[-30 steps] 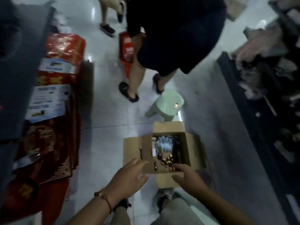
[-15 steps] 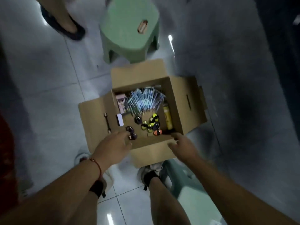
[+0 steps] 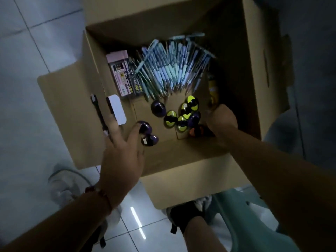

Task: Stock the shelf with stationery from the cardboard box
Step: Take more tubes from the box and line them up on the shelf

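Tiled floor round the open cardboard box; left hand spread, right hand curled, grip unclear

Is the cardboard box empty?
No, the cardboard box holds a bundle of blue pens and small round items.

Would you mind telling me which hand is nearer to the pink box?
Left. The left hand reaches in at the cardboard box's left side, fingertips just below the pink box. The right hand is curled at the far right, beyond the round items.
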Available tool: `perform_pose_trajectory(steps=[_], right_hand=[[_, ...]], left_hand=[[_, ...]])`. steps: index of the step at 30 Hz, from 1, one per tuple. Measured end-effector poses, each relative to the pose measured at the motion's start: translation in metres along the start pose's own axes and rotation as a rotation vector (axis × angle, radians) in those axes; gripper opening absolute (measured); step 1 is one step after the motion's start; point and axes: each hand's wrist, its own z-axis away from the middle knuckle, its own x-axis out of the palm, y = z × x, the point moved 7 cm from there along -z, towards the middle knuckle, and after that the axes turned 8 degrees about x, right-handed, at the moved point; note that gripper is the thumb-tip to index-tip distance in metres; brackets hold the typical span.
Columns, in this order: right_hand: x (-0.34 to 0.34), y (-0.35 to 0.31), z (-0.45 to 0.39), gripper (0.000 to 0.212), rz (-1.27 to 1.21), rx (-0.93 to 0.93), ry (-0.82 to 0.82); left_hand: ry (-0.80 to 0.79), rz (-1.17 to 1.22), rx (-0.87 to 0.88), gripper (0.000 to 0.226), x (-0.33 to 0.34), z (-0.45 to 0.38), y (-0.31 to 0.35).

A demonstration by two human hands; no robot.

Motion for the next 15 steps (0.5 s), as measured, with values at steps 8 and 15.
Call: perform_pose_trajectory(steps=[8,15], right_hand=[[0.042,-0.001,-0.017,0.027,-0.161,0.118,-0.229],[-0.003,-0.013,0.059,0.053,-0.378,-0.019,-0.278]], left_hand=[[0.091,0.073,0.037,0.069,0.007,0.000,-0.004],[-0.200,0.063,0.008,0.076,-0.013,0.002,-0.004]])
